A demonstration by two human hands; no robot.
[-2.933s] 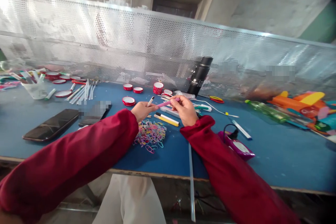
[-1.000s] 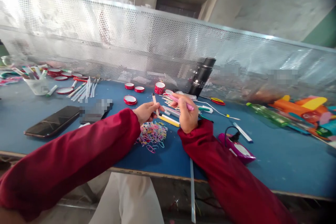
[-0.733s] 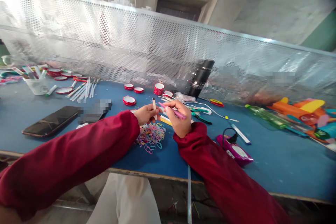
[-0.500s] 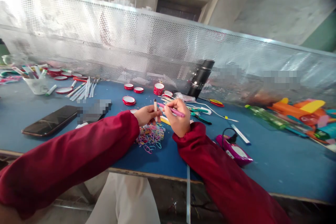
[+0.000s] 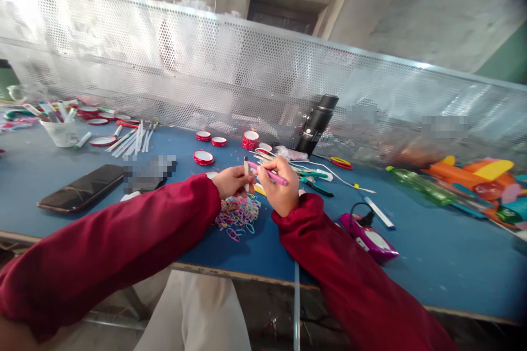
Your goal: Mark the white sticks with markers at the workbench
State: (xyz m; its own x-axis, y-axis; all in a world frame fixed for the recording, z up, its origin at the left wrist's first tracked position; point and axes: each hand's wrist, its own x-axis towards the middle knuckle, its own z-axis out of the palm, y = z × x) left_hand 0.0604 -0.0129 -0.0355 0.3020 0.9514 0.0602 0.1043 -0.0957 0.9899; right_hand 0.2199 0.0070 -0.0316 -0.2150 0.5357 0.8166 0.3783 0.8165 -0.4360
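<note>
My left hand (image 5: 231,181) is closed on a thin white stick (image 5: 246,165) that stands upright between its fingers. Close beside it, my right hand (image 5: 281,187) grips a pink pen (image 5: 269,174), whose left tip points at the stick. Both hands hover just above a heap of small coloured rubber bands (image 5: 237,213) on the blue table (image 5: 432,241). More pens and sticks (image 5: 288,167) lie just behind my hands. Both arms wear dark red sleeves.
A black phone (image 5: 80,191) lies at the left, with red-rimmed lids (image 5: 203,157) and a white cup of pens (image 5: 61,130) beyond. A black flask (image 5: 316,123) leans on the perforated metal screen (image 5: 164,66). A purple device with a cable (image 5: 370,233) and colourful toys (image 5: 477,175) lie right.
My right hand turned the pink pen round and brought its tip in toward the white stick. My left hand raised the stick from slanted to upright. The hands have drawn closer together.
</note>
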